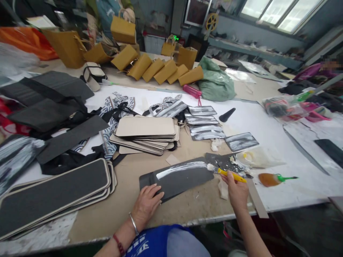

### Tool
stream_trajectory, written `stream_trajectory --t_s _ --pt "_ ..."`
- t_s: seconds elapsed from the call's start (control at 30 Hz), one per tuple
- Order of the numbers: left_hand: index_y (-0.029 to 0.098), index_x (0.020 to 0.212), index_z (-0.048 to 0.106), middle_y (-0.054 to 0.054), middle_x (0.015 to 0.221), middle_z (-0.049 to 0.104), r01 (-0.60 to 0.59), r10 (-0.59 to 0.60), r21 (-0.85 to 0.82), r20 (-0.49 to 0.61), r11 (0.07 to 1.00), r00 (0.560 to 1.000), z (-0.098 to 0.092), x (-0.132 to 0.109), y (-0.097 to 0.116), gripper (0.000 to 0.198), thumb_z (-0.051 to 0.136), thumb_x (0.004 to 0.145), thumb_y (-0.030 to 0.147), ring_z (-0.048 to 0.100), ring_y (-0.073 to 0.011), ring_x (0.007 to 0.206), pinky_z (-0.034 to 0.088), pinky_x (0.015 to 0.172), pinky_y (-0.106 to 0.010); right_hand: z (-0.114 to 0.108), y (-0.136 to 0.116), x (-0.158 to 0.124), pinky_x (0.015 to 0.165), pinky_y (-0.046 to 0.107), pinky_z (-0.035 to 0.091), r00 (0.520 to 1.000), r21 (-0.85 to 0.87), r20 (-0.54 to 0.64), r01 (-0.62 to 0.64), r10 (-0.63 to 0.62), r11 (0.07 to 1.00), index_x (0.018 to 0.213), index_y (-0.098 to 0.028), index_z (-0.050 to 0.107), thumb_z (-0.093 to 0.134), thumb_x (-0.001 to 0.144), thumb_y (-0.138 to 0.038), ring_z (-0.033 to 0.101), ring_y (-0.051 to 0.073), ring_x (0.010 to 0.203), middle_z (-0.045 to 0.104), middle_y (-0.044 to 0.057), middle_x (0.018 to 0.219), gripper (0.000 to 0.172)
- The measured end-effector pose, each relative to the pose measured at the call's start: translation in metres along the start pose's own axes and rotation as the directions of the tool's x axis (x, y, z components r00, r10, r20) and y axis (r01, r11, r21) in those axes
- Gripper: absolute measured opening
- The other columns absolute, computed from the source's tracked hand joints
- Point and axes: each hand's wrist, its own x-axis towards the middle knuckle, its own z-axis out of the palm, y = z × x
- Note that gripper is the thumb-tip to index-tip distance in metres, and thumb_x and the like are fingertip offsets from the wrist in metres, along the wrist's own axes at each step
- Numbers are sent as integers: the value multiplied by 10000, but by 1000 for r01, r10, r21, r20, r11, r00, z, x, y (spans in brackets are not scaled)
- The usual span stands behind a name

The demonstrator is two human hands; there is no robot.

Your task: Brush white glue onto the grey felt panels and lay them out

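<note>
A dark grey panel (184,184) lies on the brown board before me, with a white stripe of glue along its upper part. My left hand (148,201) rests with fingers spread on the panel's left end. In my right hand (235,189) is a yellow-handled brush (232,175), its white-coated bristles touching the panel's right end. Just beyond the brush lies a dark glue-spattered piece (227,161), beside a clear plastic bag (259,157) with pale contents. A glue bottle (270,179) with amber liquid and a green nozzle lies on its side to the right.
Beige rounded panels (146,126) are stacked ahead, and larger dark ones (59,189) at left. Glue-streaked pieces (207,132) lie beyond the brush. Mustard handbags (152,69) line the far side, where another person (105,18) stands. A green bag (215,80) sits near them.
</note>
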Motion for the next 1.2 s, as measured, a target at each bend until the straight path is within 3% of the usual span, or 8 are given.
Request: stream_trajectory --t_s 0.1,0.27,0.5,0.7,0.8,0.93,1.03,1.2 --pt "223 999 626 -86 1052 638 -20 20 2 -11 1000 1000 0 0 -1 233 520 808 142 559 -245 1007 481 801 -434 -12 -4 -26 732 402 501 981 -244 13 189 -192 951 869 -158 650 425 784 -584 646 272 788 683 106 774 489" --pt "220 1007 622 -90 1056 635 -16 14 -67 -22 998 1000 1 -2 -4 226 520 814 162 556 -240 1021 484 819 -439 3 -21 -100 766 328 502 793 -208 173 610 -585 765 939 -172 628 414 875 -417 637 204 817 671 99 885 332" --pt "156 1007 566 -89 1043 644 -6 -11 -331 -49 944 999 -5 0 -17 332 370 783 9 559 -179 1033 498 878 -376 34 -65 -182 771 309 526 674 46 272 704 -687 709 1048 -185 591 474 862 -214 631 185 872 662 86 937 222" --pt "170 970 557 -67 998 650 78 -86 -431 0 899 996 -7 2 -26 408 313 725 -46 582 -137 990 511 870 -326 49 -84 -200 701 286 536 797 193 341 459 -498 867 915 -199 628 461 863 -293 649 178 775 674 52 848 198" --pt "157 949 573 -75 980 660 13 -36 -384 -53 923 998 -1 0 -27 374 325 745 -33 592 -154 978 517 857 -351 45 -74 -188 654 281 530 864 135 366 318 -345 938 875 -184 640 450 855 -396 655 190 727 680 59 831 286" --pt "137 935 595 -92 979 660 -41 18 -326 -74 944 997 2 -1 -27 362 344 738 -36 587 -177 992 518 849 -377 24 -60 -160 687 302 513 926 -19 248 297 -283 955 854 -179 653 469 810 -501 654 216 740 683 73 823 373" --pt "153 959 610 -91 996 645 -24 17 -301 -26 953 1000 -3 0 -23 377 374 723 -22 569 -188 1013 508 862 -388 19 -62 -148 757 333 503 950 -28 173 269 -261 963 878 -181 653 497 788 -512 649 228 784 681 79 842 377" --pt "181 1002 606 -95 1000 618 5 -1 -260 16 966 1000 -13 3 -14 264 478 779 117 560 -219 999 500 856 -406 51 -74 -145 643 342 554 921 294 374 -2 -113 956 863 -173 632 527 781 -499 660 214 689 680 78 831 352"
